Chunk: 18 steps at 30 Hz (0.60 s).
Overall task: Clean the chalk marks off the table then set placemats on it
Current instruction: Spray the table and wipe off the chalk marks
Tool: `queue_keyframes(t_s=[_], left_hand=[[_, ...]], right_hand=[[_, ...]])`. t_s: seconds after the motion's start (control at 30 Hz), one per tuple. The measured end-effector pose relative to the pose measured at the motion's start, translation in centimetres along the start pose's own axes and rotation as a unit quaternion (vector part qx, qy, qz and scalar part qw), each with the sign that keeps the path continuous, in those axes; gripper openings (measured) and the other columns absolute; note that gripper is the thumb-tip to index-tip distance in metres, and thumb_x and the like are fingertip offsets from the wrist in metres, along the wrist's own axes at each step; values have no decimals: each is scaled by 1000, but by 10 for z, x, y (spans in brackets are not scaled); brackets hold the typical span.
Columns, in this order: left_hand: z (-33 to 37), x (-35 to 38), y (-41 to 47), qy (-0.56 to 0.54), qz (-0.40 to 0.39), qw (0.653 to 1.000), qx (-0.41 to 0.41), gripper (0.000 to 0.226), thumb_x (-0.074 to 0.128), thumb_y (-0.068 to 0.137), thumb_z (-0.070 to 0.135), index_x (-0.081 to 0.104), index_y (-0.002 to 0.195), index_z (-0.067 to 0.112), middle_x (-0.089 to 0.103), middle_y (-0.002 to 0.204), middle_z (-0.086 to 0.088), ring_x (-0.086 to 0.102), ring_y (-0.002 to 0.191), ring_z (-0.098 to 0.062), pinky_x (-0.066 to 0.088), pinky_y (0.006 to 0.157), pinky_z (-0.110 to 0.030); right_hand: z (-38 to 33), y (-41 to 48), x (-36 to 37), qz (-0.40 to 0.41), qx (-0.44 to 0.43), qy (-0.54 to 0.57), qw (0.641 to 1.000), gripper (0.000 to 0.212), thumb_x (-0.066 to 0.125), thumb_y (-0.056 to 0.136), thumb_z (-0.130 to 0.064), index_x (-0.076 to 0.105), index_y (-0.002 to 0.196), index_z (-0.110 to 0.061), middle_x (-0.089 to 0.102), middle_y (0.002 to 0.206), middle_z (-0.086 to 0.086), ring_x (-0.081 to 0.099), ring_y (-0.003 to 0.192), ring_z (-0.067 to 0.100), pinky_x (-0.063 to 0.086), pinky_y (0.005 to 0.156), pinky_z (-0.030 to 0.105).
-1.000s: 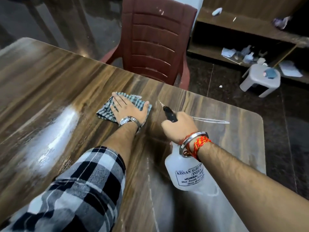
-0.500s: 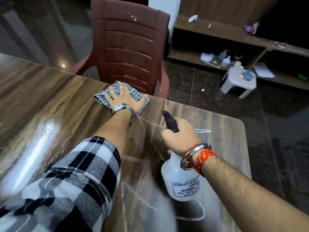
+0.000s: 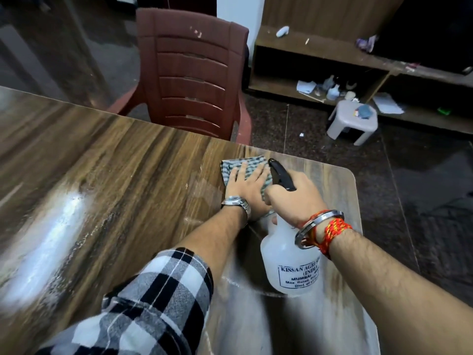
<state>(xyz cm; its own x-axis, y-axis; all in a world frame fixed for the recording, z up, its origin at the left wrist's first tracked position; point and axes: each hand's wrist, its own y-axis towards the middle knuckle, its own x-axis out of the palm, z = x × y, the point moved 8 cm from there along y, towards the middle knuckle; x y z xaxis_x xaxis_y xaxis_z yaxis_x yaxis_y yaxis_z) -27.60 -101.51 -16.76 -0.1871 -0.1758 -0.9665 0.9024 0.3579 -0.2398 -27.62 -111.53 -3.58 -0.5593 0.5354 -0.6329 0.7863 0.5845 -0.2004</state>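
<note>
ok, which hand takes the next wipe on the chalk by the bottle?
Left. The left hand lies flat on the cloth, just beyond the chalk curve. The right hand grips the spray bottle.

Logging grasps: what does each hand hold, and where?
The right hand has its grip on the black trigger head of the translucent white plastic spray bottle. The left hand holds nothing, pressing flat on the grey-green checked cloth.

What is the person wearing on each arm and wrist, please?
The left arm has a black, white and grey checked sleeve stopping short of the wrist, with a silver metal-band wristwatch behind the left hand. The right forearm shows no sleeve; behind the right hand sit a steel bangle and red-orange woven threads.
</note>
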Motion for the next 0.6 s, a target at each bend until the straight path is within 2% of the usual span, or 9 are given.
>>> queue_keyframes(t_s=[0.03, 0.1, 0.2, 0.3, 0.37, 0.47, 0.53, 0.6], left_hand=[[-16, -1, -5, -25, 11, 999, -33, 88, 31, 81, 65, 1, 155, 27, -1, 163, 4, -8, 148, -33, -2, 118, -52], [-61, 0, -18, -57, 25, 990, -123, 98, 18, 73, 79, 3, 155, 28, -1, 163, 3, -6, 147, -35, -4, 118, -50], [-129, 6, -52, -77, 41, 967, -240, 106, 8, 70, 92, 4, 155, 29, -1, 163, 3, -5, 147, -36, -3, 118, -53], [-165, 13, -87, -105, 53, 948, -295, 110, 7, 66, 95, 3, 155, 30, -1, 163, 3, -7, 147, -35, -5, 117, -53], [-166, 19, -109, -106, 49, 943, -313, 111, 5, 66, 96, 3, 155, 29, -1, 163, 2, -10, 147, -35, -6, 117, -53], [-133, 26, -135, -96, 46, 945, -308, 108, 6, 69, 93, 1, 155, 28, -2, 163, 0, -11, 146, -39, -6, 116, -57], [-87, 30, -148, -73, 41, 958, -274, 104, 8, 72, 91, 2, 155, 28, -1, 163, -2, -8, 146, -42, -5, 116, -58], [-30, 36, -159, -64, 33, 972, -226, 103, 8, 71, 89, 3, 154, 28, 2, 163, -2, -4, 145, -43, -3, 116, -59]], right_hand=[[-4, -4, 0, -4, -4, -1, 1000, 14, 57, 76, -27, 59, 68, -15, 58, 62, 1, 56, 62, 26, 39, 53, 27], [-11, -13, 6, -18, -17, 2, 1000, 24, 54, 72, -31, 65, 78, -11, 65, 70, 9, 65, 72, 34, 55, 62, 39], [-14, -28, 15, -25, -21, 4, 999, 31, 54, 74, -31, 64, 88, -5, 68, 81, 19, 67, 78, 39, 60, 74, 52], [-12, -40, 16, -16, -11, 11, 1000, 21, 58, 83, -21, 64, 91, -2, 67, 85, 22, 66, 80, 38, 57, 72, 45], [-8, -50, 14, -20, -5, 7, 1000, 20, 59, 85, -19, 64, 92, -1, 63, 82, 19, 62, 77, 33, 54, 68, 40], [-3, -72, 9, -21, 0, 10, 1000, 21, 59, 77, -25, 64, 85, -5, 63, 77, 16, 66, 75, 36, 57, 71, 46], [3, -87, 3, -22, 4, 8, 1000, 25, 56, 71, -29, 64, 81, -7, 64, 75, 15, 67, 72, 37, 58, 69, 46], [8, -101, -5, -21, 0, -5, 1000, 22, 58, 76, -23, 63, 81, -3, 60, 71, 10, 61, 68, 31, 51, 62, 37]])
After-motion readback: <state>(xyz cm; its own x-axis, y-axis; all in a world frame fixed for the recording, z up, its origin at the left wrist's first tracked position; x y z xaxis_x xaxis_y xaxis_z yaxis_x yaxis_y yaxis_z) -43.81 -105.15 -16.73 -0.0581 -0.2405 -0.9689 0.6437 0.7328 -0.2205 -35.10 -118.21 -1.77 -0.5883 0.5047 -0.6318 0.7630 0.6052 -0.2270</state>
